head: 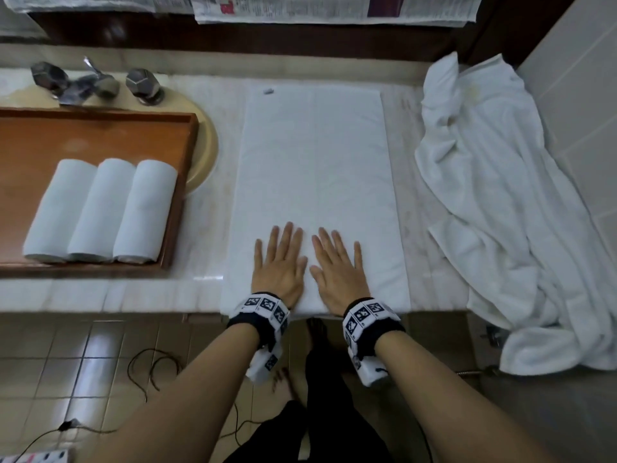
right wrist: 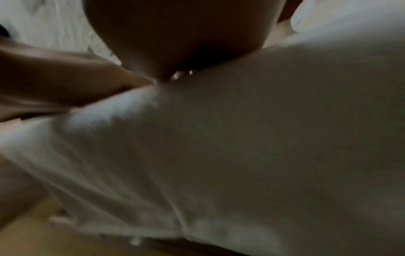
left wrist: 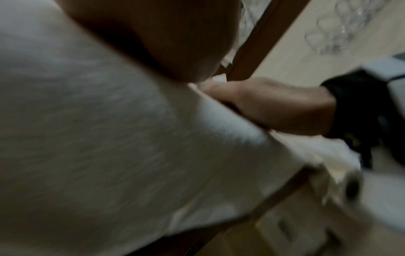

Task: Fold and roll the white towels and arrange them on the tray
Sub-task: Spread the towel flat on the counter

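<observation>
A white towel [head: 314, 168] lies folded into a long flat strip on the marble counter, its near end at the counter's front edge. My left hand [head: 280, 262] and right hand [head: 337, 265] press flat on that near end, side by side, fingers straight and spread. To the left, a brown wooden tray [head: 100, 128] holds three rolled white towels [head: 100, 212] in a row. The wrist views are blurred: the left shows the towel [left wrist: 109, 138] and my right hand [left wrist: 274, 104]; the right shows the towel [right wrist: 241, 138] under my palm.
A heap of crumpled white towels [head: 507, 202] covers the counter's right end and hangs over the edge. Chrome taps [head: 93, 83] stand behind the tray, beside a beige basin rim [head: 207, 145]. Newspapers [head: 300, 8] lie on the dark ledge. Cables trail on the tiled floor.
</observation>
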`<state>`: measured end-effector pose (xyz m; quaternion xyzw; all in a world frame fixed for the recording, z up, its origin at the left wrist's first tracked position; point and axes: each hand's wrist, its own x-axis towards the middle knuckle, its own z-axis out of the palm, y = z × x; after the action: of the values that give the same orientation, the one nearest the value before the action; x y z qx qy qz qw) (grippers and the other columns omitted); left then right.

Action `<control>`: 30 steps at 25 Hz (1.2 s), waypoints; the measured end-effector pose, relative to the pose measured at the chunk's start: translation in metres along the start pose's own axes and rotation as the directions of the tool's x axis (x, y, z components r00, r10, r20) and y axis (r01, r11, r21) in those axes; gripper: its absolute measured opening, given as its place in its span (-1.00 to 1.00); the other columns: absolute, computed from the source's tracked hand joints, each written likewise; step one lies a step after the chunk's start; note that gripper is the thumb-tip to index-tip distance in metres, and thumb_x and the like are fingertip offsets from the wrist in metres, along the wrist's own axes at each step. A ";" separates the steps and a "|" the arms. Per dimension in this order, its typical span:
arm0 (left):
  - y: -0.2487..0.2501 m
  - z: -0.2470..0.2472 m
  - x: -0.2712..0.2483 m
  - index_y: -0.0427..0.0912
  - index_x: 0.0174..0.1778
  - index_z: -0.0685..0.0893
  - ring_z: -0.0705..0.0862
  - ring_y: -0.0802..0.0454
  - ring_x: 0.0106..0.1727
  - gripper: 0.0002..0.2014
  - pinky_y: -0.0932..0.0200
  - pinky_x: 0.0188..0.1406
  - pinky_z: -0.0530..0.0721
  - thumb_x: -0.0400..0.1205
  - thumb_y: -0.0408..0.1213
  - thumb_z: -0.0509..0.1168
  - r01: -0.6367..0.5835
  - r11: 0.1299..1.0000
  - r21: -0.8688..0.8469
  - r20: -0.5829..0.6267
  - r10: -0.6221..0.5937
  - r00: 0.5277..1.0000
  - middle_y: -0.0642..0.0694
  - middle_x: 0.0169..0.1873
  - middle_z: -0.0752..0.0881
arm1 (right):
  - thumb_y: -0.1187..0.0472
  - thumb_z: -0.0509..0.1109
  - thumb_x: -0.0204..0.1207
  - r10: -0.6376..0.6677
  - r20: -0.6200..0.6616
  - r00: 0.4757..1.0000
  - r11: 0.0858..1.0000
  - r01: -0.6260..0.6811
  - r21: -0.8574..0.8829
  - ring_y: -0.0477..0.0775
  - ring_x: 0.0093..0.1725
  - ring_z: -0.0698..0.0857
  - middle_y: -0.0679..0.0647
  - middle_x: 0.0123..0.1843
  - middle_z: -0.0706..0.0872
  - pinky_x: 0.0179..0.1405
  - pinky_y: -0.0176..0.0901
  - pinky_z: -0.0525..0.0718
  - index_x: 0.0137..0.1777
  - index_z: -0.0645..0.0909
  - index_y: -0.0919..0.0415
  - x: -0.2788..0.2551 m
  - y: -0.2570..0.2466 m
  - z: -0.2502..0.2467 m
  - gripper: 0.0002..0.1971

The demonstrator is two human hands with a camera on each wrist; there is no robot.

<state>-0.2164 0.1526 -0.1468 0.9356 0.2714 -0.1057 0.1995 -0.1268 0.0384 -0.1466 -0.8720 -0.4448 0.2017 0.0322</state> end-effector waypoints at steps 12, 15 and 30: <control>-0.026 -0.039 0.029 -0.04 0.71 -0.22 -0.35 -0.01 0.68 -0.42 -0.19 0.63 -0.38 0.78 0.04 -0.30 0.058 0.995 -0.086 0.063 -0.053 0.997 0.01 0.68 -0.32 | -0.02 -0.14 0.75 0.160 0.033 0.987 0.986 -0.161 0.052 0.04 0.68 -0.35 -0.02 0.71 -0.37 0.59 0.40 -0.32 0.71 -0.28 0.10 0.032 0.020 -0.031 -0.39; -0.008 -0.052 0.064 -0.03 0.73 -0.14 -0.29 -0.02 0.70 -0.46 -0.18 0.66 -0.28 0.81 -0.05 -0.23 0.011 0.994 -0.109 0.127 0.003 0.992 0.01 0.70 -0.26 | 0.04 -0.11 0.76 0.075 0.066 0.995 0.995 -0.079 0.059 0.06 0.69 -0.34 -0.01 0.72 -0.36 0.62 0.36 -0.26 0.71 -0.24 0.07 0.064 0.013 -0.046 -0.42; -0.054 -0.107 0.159 0.08 0.68 0.09 -0.10 -0.06 0.71 -0.34 -0.23 0.65 0.06 0.66 -0.08 0.17 0.140 0.990 -0.009 0.073 -0.139 0.988 -0.01 0.71 -0.09 | 0.04 -0.11 0.76 0.109 0.102 0.989 0.994 -0.110 -0.001 0.02 0.68 -0.35 0.00 0.70 -0.41 0.64 0.23 -0.28 0.70 -0.27 -0.08 0.153 0.095 -0.093 -0.42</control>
<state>-0.1041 0.3144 -0.1162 0.9085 0.3295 -0.1512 0.2077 0.0608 0.1134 -0.1330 -0.8836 -0.3969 0.2483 0.0002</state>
